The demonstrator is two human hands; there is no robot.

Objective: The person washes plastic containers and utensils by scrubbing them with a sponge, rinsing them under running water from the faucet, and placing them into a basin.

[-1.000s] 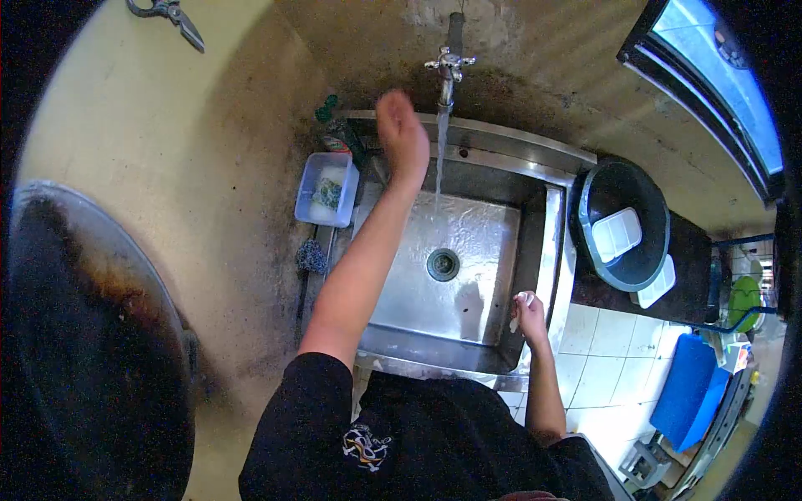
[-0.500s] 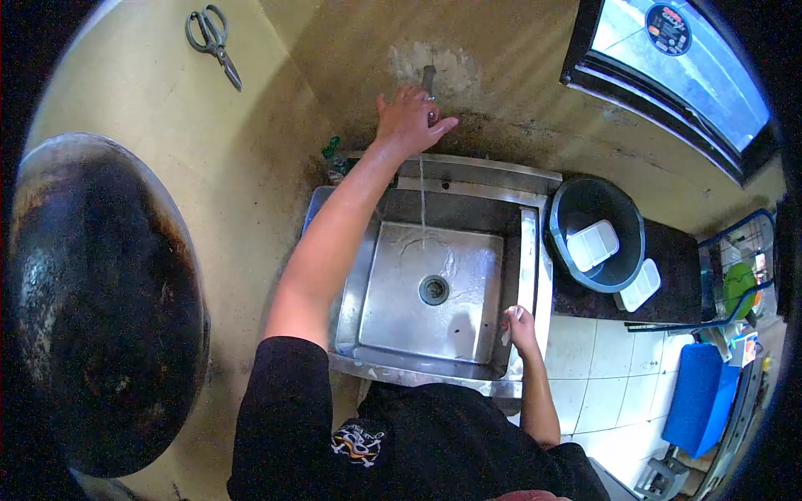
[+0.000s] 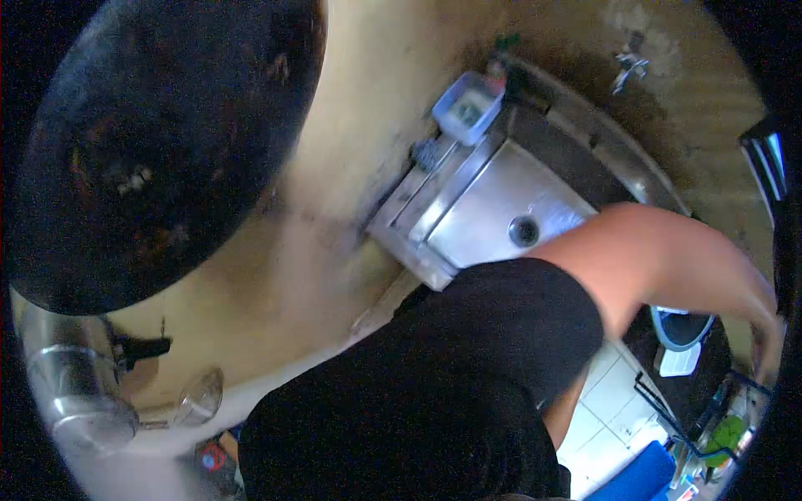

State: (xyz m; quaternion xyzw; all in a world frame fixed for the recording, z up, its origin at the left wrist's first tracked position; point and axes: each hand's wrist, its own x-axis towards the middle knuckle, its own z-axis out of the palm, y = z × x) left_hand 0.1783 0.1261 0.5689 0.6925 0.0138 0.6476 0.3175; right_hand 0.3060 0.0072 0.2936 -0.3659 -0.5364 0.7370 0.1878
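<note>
My left arm stretches across to the right, past the steel sink point(image 3: 493, 200). My left hand point(image 3: 767, 338) is at the far right edge, near the rack, with its fingers smeared by motion, so what it holds, if anything, does not show. Only a bit of my right forearm shows below the black sleeve; my right hand is hidden. The tap point(image 3: 628, 67) on the wall shows no water stream. Beyond my left arm, a dark basin point(image 3: 683, 330) and a white container point(image 3: 680, 361) are partly visible.
A plastic tub point(image 3: 468, 108) with sponges and a scouring pad point(image 3: 427, 154) are at the sink's left side. A big blackened pan point(image 3: 167, 150) hangs upper left, above a metal pot point(image 3: 75, 376). The rack holds a green item point(image 3: 725, 438); a blue bin point(image 3: 639, 476) is low right.
My left hand has left the tap and swung far right, and the water stream is gone. My right hand has gone out of sight. The view has turned and tilted, bringing in the pot.
</note>
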